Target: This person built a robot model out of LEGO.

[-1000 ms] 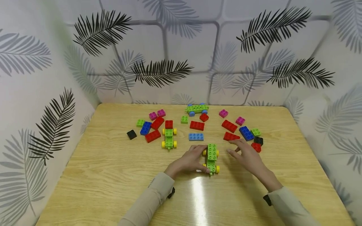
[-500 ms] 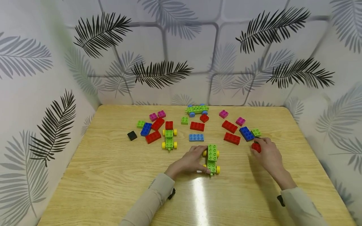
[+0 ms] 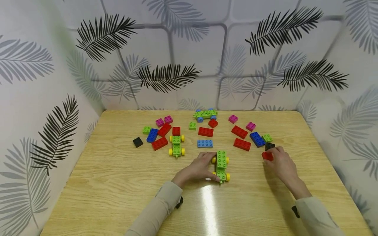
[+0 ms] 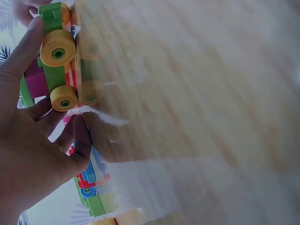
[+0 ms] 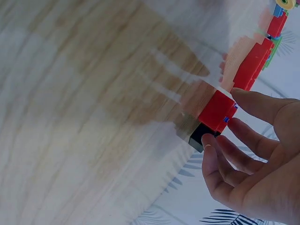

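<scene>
My left hand (image 3: 197, 168) holds a green toy car (image 3: 221, 159) with yellow wheels, its thumb at the near end and its fingers at the far end. A magenta brick (image 4: 36, 78) is sandwiched in the car's stack in the left wrist view. Over on the right, my right hand (image 3: 284, 164) pinches a small red brick (image 3: 267, 156) between thumb and fingers. In the right wrist view that red brick stands at the table surface. Beside it is a black brick (image 3: 269, 146), close to the fingertips.
A second yellow-wheeled car (image 3: 176, 146) stands left of my left hand, with a red brick (image 3: 176, 130) at its far end. A blue-wheeled green car (image 3: 206, 114) sits at the back edge. Loose bricks lie between, including a light blue one (image 3: 205, 143) and a dark blue one (image 3: 257, 139).
My right hand has moved right, from the middle of the table to the small red brick, and now grips it. The left hand stays on the toy car.
</scene>
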Demonstrator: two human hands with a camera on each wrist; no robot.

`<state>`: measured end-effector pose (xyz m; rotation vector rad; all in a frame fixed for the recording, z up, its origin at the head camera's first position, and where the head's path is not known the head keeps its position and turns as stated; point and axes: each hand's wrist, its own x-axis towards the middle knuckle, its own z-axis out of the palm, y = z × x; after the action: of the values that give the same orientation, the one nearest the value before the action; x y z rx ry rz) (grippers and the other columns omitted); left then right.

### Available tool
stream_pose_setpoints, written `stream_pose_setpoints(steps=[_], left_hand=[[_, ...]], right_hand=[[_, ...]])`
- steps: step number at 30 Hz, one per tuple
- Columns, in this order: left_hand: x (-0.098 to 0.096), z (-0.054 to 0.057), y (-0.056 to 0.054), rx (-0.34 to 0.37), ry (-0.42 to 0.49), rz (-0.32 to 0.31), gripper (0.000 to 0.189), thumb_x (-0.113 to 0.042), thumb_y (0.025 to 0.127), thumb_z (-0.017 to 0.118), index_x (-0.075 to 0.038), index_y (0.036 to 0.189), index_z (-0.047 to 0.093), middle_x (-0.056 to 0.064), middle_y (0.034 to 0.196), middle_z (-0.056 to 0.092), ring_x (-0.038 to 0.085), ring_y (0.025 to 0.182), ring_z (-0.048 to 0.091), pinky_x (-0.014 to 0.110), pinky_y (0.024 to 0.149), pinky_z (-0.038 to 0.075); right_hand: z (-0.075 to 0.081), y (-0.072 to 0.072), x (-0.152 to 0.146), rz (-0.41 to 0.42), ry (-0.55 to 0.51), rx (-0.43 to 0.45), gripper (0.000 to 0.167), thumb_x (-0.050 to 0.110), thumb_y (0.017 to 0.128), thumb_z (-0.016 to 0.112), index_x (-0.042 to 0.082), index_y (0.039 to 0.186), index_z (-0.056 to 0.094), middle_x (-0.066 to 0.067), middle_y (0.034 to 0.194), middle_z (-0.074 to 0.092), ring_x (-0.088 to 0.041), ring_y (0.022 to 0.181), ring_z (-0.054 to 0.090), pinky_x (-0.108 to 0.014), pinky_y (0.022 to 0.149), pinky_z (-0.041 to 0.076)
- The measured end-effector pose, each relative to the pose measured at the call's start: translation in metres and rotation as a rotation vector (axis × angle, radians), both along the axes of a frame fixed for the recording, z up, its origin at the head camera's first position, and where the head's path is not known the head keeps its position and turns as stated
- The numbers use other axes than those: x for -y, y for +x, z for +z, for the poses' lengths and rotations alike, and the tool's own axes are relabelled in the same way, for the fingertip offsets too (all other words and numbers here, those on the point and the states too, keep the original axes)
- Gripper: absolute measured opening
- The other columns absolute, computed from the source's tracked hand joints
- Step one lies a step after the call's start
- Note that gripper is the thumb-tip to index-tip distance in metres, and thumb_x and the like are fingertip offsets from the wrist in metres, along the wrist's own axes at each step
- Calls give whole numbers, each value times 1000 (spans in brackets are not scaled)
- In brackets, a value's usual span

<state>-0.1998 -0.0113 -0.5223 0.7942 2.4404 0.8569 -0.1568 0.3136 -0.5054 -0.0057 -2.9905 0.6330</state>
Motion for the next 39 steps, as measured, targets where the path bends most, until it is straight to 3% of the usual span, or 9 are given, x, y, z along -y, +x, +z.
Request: stream_pose_setpoints(steps=[5, 11, 17, 22, 31, 39], left_hand=[[-2, -1, 0, -41, -7, -12, 103, -49, 72, 82, -14, 152, 27, 2, 152, 35, 22, 137, 29, 41, 110, 32], [-2, -2, -1, -76, -22, -21, 103, -48, 72, 82, -13, 152, 28, 3, 150, 37, 23, 137, 30, 41, 110, 31], [-1, 0, -2, 14, 38, 7, 102, -52, 74, 79, -16, 153, 24, 1, 152, 34, 23, 137, 30, 42, 109, 32], [-2, 3, -3, 76, 115, 48, 96, -49, 77, 77, -22, 153, 25, 2, 146, 41, 22, 131, 34, 42, 106, 36], [-2, 5, -3, 81, 182, 61, 85, -46, 82, 74, -22, 151, 31, 5, 139, 48, 23, 129, 42, 44, 105, 37], [-1, 6, -1, 97, 226, 84, 81, -46, 82, 74, -25, 149, 34, 5, 139, 49, 22, 127, 46, 45, 103, 39]], right_hand=[[0, -2, 3, 2, -25, 58, 35, 12, 83, 76, -5, 109, 59, -24, 108, 58, -31, 82, 57, -43, 62, 50], [-3, -2, 8, 18, -14, 47, 34, 9, 82, 76, -4, 108, 59, -22, 98, 62, -29, 78, 58, -44, 64, 51], [-2, -1, 17, 48, -63, 57, 31, 4, 81, 76, -4, 107, 60, -20, 96, 65, -27, 78, 59, -44, 67, 51], [2, -1, 29, 132, -129, 5, 28, 0, 82, 74, -4, 107, 62, -19, 100, 66, -30, 85, 61, -48, 75, 52], [19, 0, 60, 259, -194, -118, 34, -1, 80, 75, 0, 112, 63, -14, 105, 67, -31, 96, 63, -51, 79, 52], [32, 1, 89, 377, -220, -177, 42, 1, 80, 76, 0, 120, 61, -12, 108, 66, -29, 98, 62, -49, 80, 53]])
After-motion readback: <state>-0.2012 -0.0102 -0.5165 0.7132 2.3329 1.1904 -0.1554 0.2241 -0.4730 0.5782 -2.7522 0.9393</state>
